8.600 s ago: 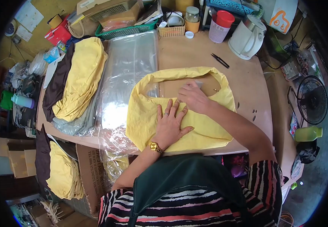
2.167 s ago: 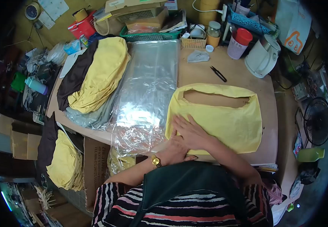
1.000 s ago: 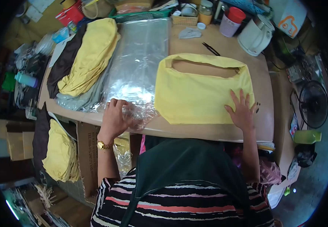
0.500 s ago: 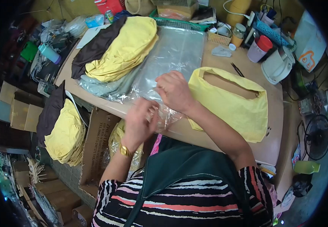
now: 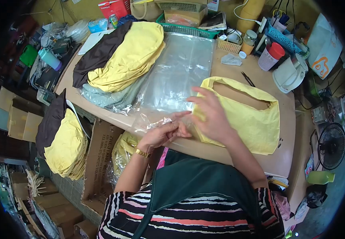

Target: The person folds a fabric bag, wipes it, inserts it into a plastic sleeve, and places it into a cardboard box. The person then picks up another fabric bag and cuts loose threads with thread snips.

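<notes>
My left hand (image 5: 165, 134), with a gold watch (image 5: 142, 153) on the wrist, is at the table's front edge. Its palm is turned partly up and its fingers are loosely apart, beside a crumpled clear plastic bag (image 5: 150, 120). Just to the right, my right hand (image 5: 212, 116) is raised with fingers spread, slightly blurred, over the left edge of a yellow cloth bag (image 5: 246, 125). That cloth bag lies flat with its handle loop away from me. Beyond both hands lies a stack of flat clear plastic bags (image 5: 180, 65).
A pile of yellow cloth bags (image 5: 128, 55) and dark ones (image 5: 101, 59) lies at the back left. Another yellow pile (image 5: 66, 147) stands lower left, near an open cardboard box (image 5: 97, 159). Black tweezers (image 5: 248, 79), a white kettle (image 5: 290, 73) and a blue basket (image 5: 284, 38) are on the right.
My hands, earlier raised with curled fingers over the clear plastic, have moved right and slightly toward me. The fingers of both hands have opened out.
</notes>
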{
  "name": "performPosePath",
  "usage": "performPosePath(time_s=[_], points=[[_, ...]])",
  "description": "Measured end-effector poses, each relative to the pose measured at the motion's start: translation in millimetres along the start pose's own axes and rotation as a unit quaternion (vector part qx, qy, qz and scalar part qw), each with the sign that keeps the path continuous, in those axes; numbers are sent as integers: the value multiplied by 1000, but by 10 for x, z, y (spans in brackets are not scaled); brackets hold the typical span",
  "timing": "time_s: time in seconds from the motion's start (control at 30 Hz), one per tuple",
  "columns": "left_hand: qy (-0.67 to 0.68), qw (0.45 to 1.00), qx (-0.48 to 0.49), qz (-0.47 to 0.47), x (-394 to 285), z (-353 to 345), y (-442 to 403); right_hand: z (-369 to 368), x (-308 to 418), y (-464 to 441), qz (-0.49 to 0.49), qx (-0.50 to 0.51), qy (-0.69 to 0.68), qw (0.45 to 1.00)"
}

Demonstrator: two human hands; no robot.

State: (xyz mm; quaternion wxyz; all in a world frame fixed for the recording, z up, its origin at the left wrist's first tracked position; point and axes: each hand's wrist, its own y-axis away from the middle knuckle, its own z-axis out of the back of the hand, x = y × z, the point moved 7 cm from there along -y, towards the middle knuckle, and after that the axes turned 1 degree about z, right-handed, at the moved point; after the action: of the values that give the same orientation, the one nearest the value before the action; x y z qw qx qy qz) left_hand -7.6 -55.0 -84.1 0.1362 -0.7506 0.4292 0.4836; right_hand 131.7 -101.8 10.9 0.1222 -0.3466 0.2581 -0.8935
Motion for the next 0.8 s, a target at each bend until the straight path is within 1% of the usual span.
performPosePath(time_s=[0.03,0.07,0.1,0.13,0.17,0.23,0.27,0.3,0.33,0.37,0.4,0.47,0.5,0.53,0.57,0.6,0.67,0.73,0.77,0.8], points=[[-172,981,-45,-77,2,140,-36,91,-154,123,-30,3,19,999],[-339,924,-87,-152,-30,239,-75,177,-341,242,-57,4,39,998],[-610,724,-197,-255,-168,282,-40,256,-519,392,-77,12,72,994],[-609,725,-198,-254,-224,304,-43,318,-678,542,-96,20,105,990],[-646,679,-189,-292,-341,250,-27,372,-764,662,-94,19,105,990],[-528,807,-51,-259,-362,286,-88,469,-952,943,-153,9,223,963],[-460,859,9,-225,-367,307,-110,441,-1028,1077,-154,7,224,962],[-186,977,39,-100,-345,175,-85,418,-1125,1207,-164,-4,251,954],[107,991,66,36,-246,-8,-48,415,-1193,1282,-174,-16,279,944],[177,980,14,89,-168,-41,-42,403,-1216,1307,-175,-18,279,944],[175,980,15,91,-82,20,-42,390,-1228,1325,-177,-21,281,943],[89,981,98,141,162,119,-64,405,-1235,1336,-178,-26,283,942],[-50,986,57,149,119,113,-59,410,-1229,1335,-180,-25,279,943],[-186,968,21,169,72,107,-44,409,-1230,1327,-182,-24,276,943],[-558,826,-76,-31,-222,91,-1,414,-1234,1330,-184,-27,276,943],[-635,762,-76,-98,-325,39,29,420,-1239,1335,-185,-27,271,944],[-770,585,-120,-226,-518,-65,137,425,-1256,1322,-185,-27,265,946],[-715,667,3,-211,-322,76,10,428,-1259,1333,-188,-31,260,946],[-715,666,2,-210,-321,80,-20,428,-1268,1330,-188,-31,259,947],[-661,738,-11,-138,-316,100,-83,431,-1278,1335,-190,-31,259,947]])
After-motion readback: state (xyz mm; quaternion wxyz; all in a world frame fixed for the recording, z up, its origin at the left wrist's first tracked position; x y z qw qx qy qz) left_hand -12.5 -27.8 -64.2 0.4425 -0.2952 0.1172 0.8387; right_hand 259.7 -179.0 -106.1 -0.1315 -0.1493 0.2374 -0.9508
